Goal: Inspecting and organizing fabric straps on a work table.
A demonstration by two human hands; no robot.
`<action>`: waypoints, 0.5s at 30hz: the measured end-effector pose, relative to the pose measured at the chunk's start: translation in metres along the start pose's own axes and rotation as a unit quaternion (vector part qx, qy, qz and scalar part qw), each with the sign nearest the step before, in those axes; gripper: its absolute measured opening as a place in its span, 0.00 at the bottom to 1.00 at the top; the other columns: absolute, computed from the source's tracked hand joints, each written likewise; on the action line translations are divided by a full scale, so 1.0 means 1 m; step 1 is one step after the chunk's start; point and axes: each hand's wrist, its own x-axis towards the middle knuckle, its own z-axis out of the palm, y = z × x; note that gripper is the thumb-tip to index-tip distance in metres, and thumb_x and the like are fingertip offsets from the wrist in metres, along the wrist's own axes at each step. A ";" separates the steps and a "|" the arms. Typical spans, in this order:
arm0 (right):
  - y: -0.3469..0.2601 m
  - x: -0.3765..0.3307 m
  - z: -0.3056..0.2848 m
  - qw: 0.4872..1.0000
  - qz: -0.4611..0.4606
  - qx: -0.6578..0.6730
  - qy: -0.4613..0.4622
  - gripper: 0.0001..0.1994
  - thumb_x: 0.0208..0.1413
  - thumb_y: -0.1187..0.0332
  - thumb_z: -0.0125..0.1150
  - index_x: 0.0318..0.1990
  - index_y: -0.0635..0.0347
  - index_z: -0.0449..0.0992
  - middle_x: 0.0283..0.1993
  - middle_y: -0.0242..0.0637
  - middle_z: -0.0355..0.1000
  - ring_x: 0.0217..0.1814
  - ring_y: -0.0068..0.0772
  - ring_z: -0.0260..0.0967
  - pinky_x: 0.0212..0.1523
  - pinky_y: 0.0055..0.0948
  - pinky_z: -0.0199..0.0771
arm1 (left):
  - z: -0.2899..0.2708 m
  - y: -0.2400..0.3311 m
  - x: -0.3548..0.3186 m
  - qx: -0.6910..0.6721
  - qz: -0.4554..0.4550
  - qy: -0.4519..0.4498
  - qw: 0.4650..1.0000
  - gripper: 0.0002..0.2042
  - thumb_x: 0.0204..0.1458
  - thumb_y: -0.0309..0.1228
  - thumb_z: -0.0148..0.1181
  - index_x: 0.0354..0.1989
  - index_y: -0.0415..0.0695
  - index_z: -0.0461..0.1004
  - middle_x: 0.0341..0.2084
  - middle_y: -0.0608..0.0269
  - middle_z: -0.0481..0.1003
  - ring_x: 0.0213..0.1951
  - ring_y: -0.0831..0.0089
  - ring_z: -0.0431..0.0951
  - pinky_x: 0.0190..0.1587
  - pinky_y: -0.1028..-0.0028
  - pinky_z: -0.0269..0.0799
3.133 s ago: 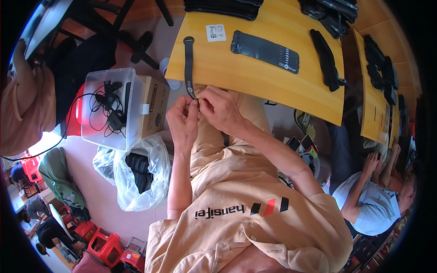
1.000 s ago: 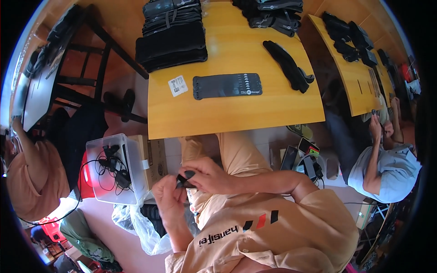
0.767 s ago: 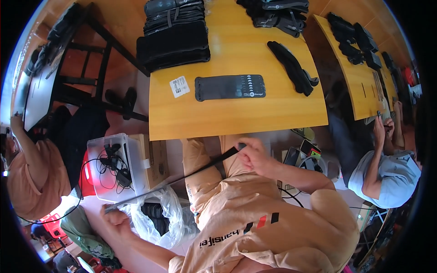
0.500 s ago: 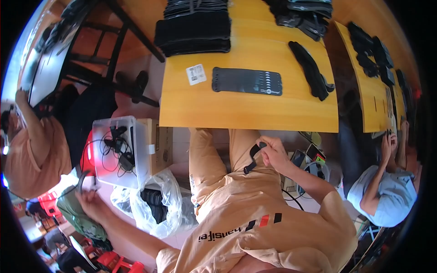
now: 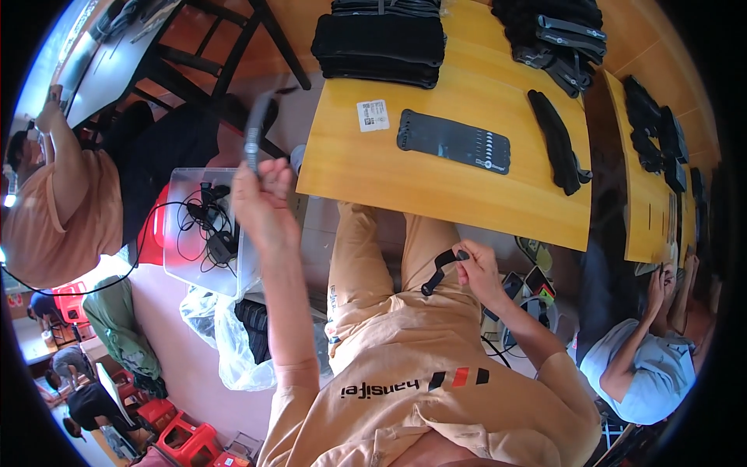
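My left hand (image 5: pixel 261 198) is raised over the clear plastic box (image 5: pixel 194 233) and grips a thin grey strip (image 5: pixel 252 138) that stands up from the fingers, blurred. Over my lap, my right hand (image 5: pixel 476 266) pinches one end of a short black strap (image 5: pixel 437 272), which hangs down toward my thigh. The yellow table (image 5: pixel 436 194) lies just beyond my knees. On it rest a flat black panel (image 5: pixel 454 142) and a small white label (image 5: pixel 373 115).
A stack of black pads (image 5: pixel 385 39) and several black straps (image 5: pixel 556 140) lie farther back on the table. The box holds black cables; a plastic bag (image 5: pixel 233 342) sits below it. One person (image 5: pixel 54 202) sits at left, another (image 5: pixel 638 366) at right. Red stools (image 5: pixel 187 440) stand nearby.
My left hand swung up from low at my left side and now holds the grey strip above the box. My right hand stays over my lap with the black strap.
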 end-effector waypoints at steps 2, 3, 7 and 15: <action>0.001 0.000 0.001 1.000 0.001 0.002 -0.001 0.11 0.61 0.69 0.44 0.26 0.61 0.64 0.17 0.24 0.56 0.15 0.11 0.53 0.16 0.14 0.57 | 0.001 -0.038 -0.013 -0.026 -0.056 0.003 0.998 0.09 0.60 0.31 0.43 0.43 0.39 0.64 0.32 0.58 0.74 0.37 0.68 0.77 0.37 0.73 0.78; 0.002 0.000 0.002 1.000 0.008 0.006 -0.004 0.11 0.61 0.68 0.44 0.26 0.61 0.64 0.17 0.24 0.56 0.15 0.11 0.53 0.16 0.14 0.57 | -0.002 -0.057 -0.021 -0.021 -0.082 0.006 0.996 0.09 0.60 0.31 0.43 0.43 0.39 0.63 0.32 0.58 0.74 0.38 0.67 0.77 0.37 0.73 0.77; 0.005 -0.002 0.000 1.000 0.016 0.005 -0.010 0.11 0.61 0.69 0.44 0.26 0.60 0.63 0.18 0.25 0.56 0.16 0.11 0.53 0.16 0.14 0.57 | -0.003 -0.087 -0.059 0.003 -0.148 0.020 0.989 0.07 0.60 0.30 0.44 0.41 0.40 0.63 0.33 0.57 0.74 0.37 0.66 0.78 0.38 0.72 0.77; 0.007 -0.004 0.005 1.000 0.018 0.016 -0.013 0.11 0.61 0.70 0.43 0.24 0.60 0.63 0.17 0.25 0.57 0.16 0.11 0.53 0.15 0.15 0.58 | 0.004 -0.083 -0.075 0.059 -0.168 -0.019 0.984 0.07 0.58 0.29 0.47 0.41 0.42 0.59 0.29 0.51 0.74 0.29 0.66 0.78 0.31 0.75 0.77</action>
